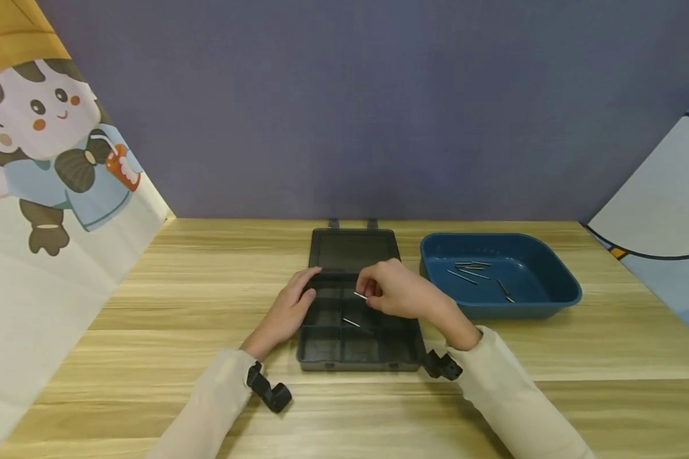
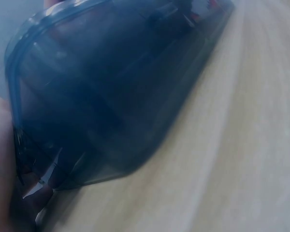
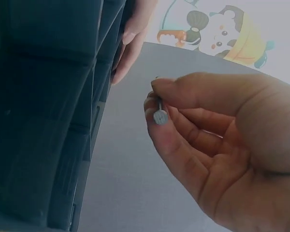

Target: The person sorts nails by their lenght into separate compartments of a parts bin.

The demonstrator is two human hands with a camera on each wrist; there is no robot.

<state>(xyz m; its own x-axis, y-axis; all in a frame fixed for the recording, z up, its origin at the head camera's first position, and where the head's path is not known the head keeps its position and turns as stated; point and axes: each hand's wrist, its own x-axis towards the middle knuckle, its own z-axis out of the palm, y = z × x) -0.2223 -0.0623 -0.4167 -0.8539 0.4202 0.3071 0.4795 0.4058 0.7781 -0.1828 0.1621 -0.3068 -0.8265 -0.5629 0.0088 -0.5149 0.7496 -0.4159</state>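
Note:
My right hand (image 1: 399,290) pinches a nail (image 3: 160,116) between thumb and forefinger, above the dark compartment box (image 1: 320,362). In the right wrist view the nail's round flat head faces the camera, and most of its shank is hidden by the fingers. Another nail (image 1: 351,322) lies inside the box, near a divider in the middle column. At the box's left side rests my left hand (image 1: 289,309), its fingers fairly straight against the rim. The left wrist view shows the box's smoky outer wall (image 2: 111,96) and part of a finger (image 2: 0,159).
To the right of the box stands a blue tray (image 1: 494,312) with several nails (image 1: 471,269) in it. The box's lid (image 1: 353,248) lies folded back towards the grey-blue rear panel (image 1: 344,115). Everything rests on a wood-grain table (image 1: 207,274).

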